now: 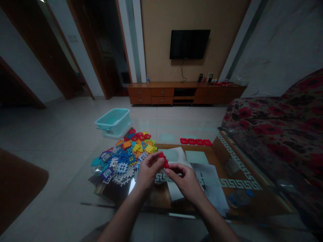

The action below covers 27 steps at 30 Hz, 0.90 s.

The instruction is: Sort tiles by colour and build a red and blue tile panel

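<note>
My left grip (149, 168) and right grip (186, 178) pinch a red piece (165, 162), likely light and stiff, best held by its edges; colourful pieces (123, 156) lie left.

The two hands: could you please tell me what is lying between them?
In the head view, a small red piece is between the left hand and the right hand; part of it is hidden.
</note>
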Available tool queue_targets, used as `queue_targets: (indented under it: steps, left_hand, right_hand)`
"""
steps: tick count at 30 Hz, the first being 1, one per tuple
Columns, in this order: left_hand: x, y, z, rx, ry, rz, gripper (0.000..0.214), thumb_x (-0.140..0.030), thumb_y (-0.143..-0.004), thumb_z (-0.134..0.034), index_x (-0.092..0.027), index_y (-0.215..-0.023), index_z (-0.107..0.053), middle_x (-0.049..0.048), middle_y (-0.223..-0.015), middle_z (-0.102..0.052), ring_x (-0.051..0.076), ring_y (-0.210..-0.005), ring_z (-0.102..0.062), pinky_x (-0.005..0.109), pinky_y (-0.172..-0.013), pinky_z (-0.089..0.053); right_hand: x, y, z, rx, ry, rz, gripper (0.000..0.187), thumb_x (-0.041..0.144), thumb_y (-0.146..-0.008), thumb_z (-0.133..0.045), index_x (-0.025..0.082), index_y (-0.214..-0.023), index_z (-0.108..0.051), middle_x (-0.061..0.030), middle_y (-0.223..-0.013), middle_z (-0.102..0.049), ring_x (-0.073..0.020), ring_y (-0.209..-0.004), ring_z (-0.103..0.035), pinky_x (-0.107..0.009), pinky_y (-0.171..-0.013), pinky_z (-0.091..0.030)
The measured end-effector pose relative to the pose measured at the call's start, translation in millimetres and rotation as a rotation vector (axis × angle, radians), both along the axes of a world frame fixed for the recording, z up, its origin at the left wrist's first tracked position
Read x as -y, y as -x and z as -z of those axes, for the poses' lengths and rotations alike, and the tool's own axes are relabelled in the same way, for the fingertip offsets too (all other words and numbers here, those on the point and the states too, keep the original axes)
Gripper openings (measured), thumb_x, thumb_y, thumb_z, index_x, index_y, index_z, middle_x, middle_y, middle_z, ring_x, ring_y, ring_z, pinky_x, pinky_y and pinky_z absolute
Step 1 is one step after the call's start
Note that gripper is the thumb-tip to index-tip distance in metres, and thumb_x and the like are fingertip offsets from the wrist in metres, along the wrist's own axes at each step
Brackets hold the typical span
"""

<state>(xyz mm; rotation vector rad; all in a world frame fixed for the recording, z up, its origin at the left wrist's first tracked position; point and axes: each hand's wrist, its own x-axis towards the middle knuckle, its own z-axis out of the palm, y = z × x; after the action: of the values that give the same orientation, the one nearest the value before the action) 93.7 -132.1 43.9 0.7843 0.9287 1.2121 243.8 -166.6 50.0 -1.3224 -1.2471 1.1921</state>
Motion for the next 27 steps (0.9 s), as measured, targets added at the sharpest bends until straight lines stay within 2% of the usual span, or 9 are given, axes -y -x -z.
queue_targets:
  steps: [17,27]
  left_hand:
    - [0.9,0.0,-2.0,-0.001,-0.014,-0.033,0.051,-0.037,-0.063,-0.090,-0.015,-0.106,-0.072,0.0118,-0.101,-0.075,0.024,-0.096,-0.070,0.034,-0.088,-0.053]
    - [-0.1,0.1,1.2,-0.011,-0.026,-0.021,0.050,-0.038,-0.068,-0.087,-0.016,-0.109,-0.070,0.0120,-0.105,-0.074,0.024,-0.099,-0.070,0.035,-0.090,-0.053]
  right_hand:
    - [-2.5,-3.7,6.4,0.042,-0.030,-0.008,0.036,0.047,-0.079,-0.072,0.016,-0.096,-0.075,-0.0100,-0.094,-0.076,-0.0250,-0.086,-0.068,-0.033,-0.070,-0.053]
    - [-1.1,-2.0,4.5,0.036,-0.024,0.008,0.035,0.047,-0.079,-0.072,0.016,-0.095,-0.075,-0.0100,-0.095,-0.076,-0.0247,-0.086,-0.067,-0.033,-0.070,-0.052]
